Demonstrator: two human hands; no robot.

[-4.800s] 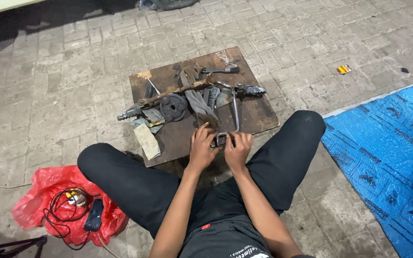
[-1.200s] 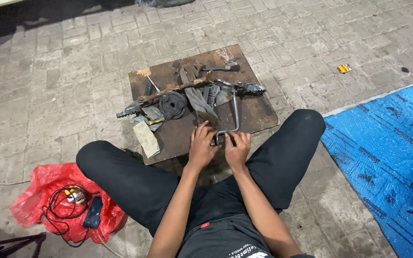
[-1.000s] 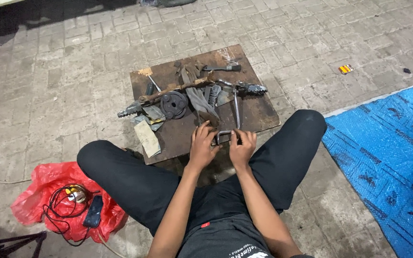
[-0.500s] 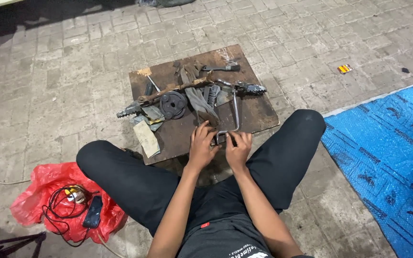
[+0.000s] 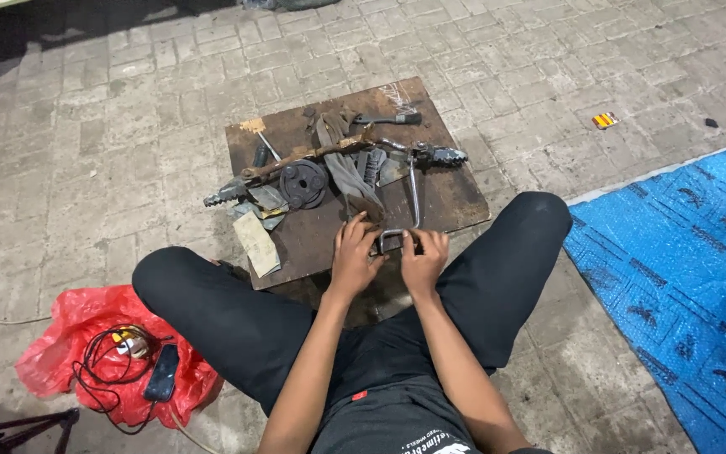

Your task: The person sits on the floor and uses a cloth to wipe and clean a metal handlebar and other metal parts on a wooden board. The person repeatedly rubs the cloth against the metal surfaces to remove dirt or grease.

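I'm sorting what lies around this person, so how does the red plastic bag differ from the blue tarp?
The red plastic bag is crumpled and bunched by the person's left knee; the blue tarp lies spread flat on their right. The bag carries a coiled cable and a dark phone; the visible part of the tarp carries nothing. The bag is far smaller; the tarp runs out of frame. Both lie on the paving bricks, away from both hands.
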